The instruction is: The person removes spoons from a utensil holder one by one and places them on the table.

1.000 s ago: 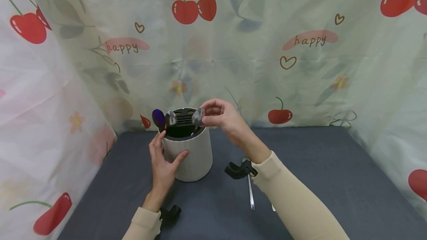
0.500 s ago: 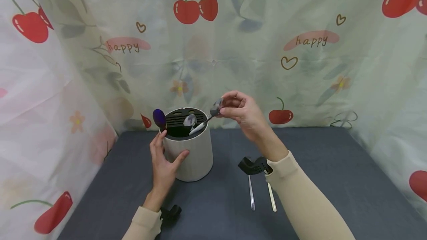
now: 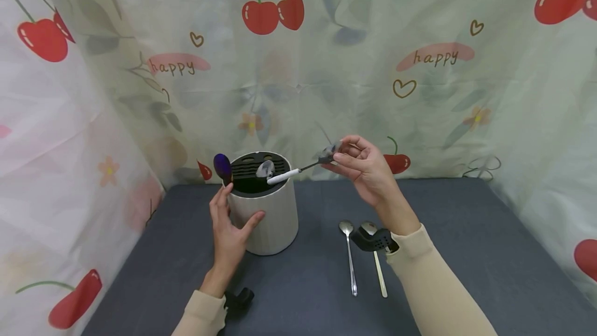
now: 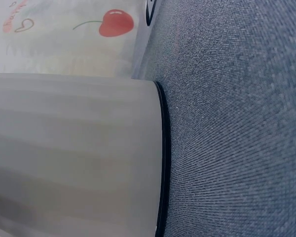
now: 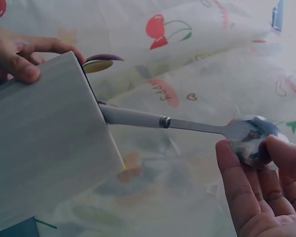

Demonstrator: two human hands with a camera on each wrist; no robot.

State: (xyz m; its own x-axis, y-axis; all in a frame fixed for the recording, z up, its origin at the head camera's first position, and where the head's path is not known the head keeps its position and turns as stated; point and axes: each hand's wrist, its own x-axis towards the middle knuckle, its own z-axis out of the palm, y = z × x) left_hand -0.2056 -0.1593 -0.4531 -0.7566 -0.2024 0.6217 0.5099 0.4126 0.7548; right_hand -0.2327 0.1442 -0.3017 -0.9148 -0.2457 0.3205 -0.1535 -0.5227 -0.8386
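My right hand [image 3: 368, 170] pinches the metal bowl of a spoon [image 3: 286, 176] with a white handle. The spoon slants, its handle end at the mouth of a pale round utensil holder [image 3: 272, 222]; the right wrist view shows the handle [image 5: 133, 117] coming out past the rim. My left hand [image 3: 230, 235] holds the holder's left side, thumb across the front wall and fingers up at the rim. A purple-blue spoon [image 3: 222, 165] and a silver spoon [image 3: 265, 169] stand in the holder. The left wrist view shows only the holder's wall [image 4: 84, 153] and base.
On the dark grey tabletop [image 3: 312, 294] a silver spoon [image 3: 350, 258] and a pale-handled spoon [image 3: 380, 274] lie right of the holder. The latter is partly hidden by the right wrist camera [image 3: 373, 239]. A printed curtain [image 3: 326, 102] closes off the back and sides.
My right hand has moved right with the white-handled spoon, drawing its handle up out of the holder and tilting it flatter. The left hand and holder have stayed in place.
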